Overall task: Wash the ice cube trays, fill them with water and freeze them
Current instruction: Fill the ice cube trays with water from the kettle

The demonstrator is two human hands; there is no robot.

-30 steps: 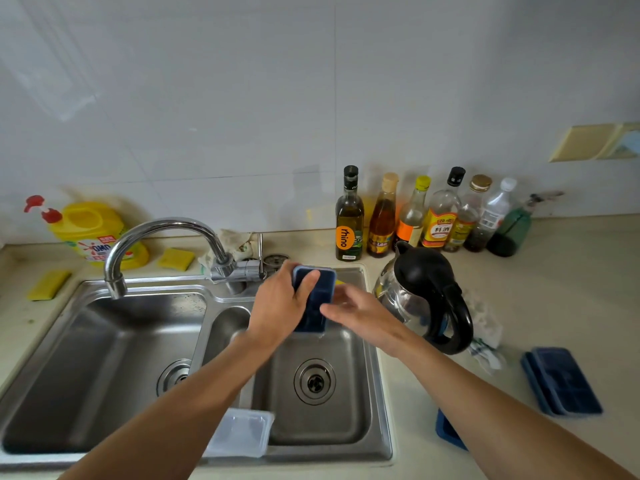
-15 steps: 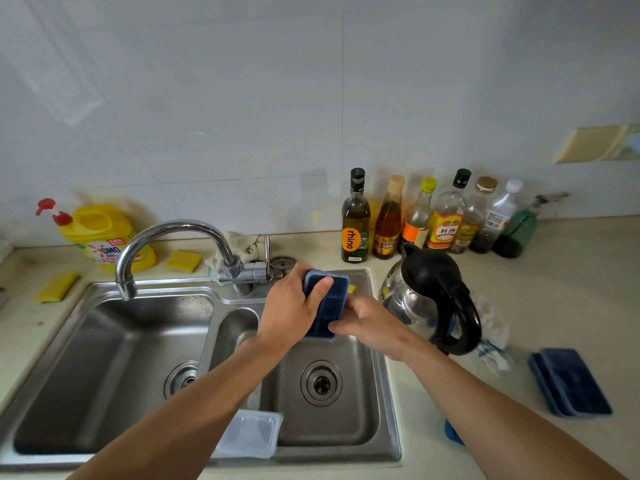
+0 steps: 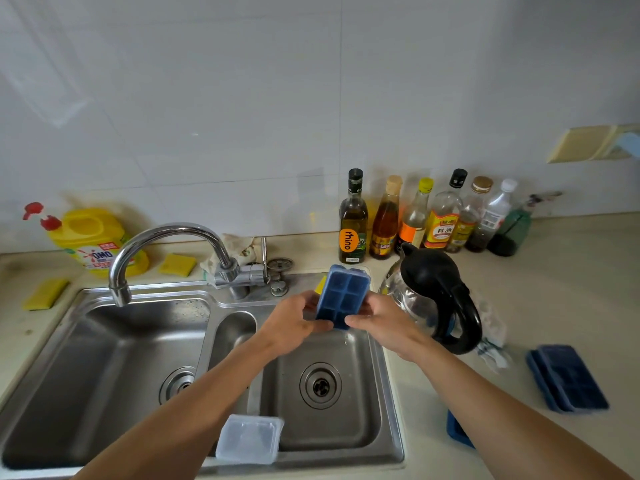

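A dark blue ice cube tray (image 3: pixel 343 296) with several square cells is held over the right sink basin (image 3: pixel 367 403), its open side facing me and its far end tilted up. My left hand (image 3: pixel 294 323) grips its near left corner and my right hand (image 3: pixel 381 323) its near right corner. A clear plastic lid (image 3: pixel 250 438) lies on the sink's front rim. Another blue tray (image 3: pixel 568 377) lies on the counter at the right, and a blue piece (image 3: pixel 457 429) shows beside my right forearm. The faucet spout (image 3: pixel 166 237) hangs over the left basin, with no water visible.
A glass kettle with a black lid and handle (image 3: pixel 440 296) stands just right of the sink. Several bottles (image 3: pixel 429 216) line the back wall. A yellow detergent jug (image 3: pixel 93 240) and yellow sponges (image 3: pixel 176 265) sit at the back left. A crumpled wrapper (image 3: pixel 491 344) lies by the kettle.
The tray has turned from edge-on, covered by my left hand, to open side toward me. My left hand has moved to its near left corner, my right hand to the near right corner.
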